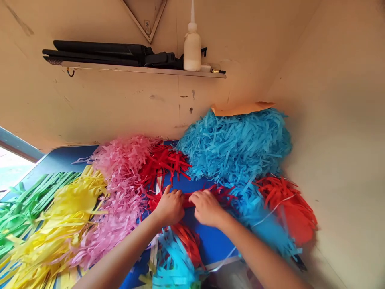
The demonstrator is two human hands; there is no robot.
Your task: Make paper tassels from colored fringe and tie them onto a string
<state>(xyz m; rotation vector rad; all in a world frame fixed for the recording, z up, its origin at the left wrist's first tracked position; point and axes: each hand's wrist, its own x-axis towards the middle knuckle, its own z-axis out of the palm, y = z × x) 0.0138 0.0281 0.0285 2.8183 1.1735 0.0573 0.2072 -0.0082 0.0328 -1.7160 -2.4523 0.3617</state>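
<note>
My left hand [170, 205] and my right hand [207, 206] are close together above the blue tabletop, fingers closed on a bundle of red fringed paper [189, 199]. Its middle is twisted narrow between my hands, and loose red strips spread out past both sides. Just below my hands lies a fringed tassel of light blue strips [174, 259] with orange-red strips [188, 241] beside it. A heap of dark red strips [165, 160] sits behind my left hand. My fingertips partly hide the bundle's centre.
A big light blue fringe pile [237, 144] stands against the wall, orange paper [242, 108] on top. Pink [123, 180], yellow [66, 208] and green fringes [39, 200] lie left. Red-orange fringe [294, 208] and white string [273, 209] are right. A shelf [135, 70] holds a white bottle [192, 50].
</note>
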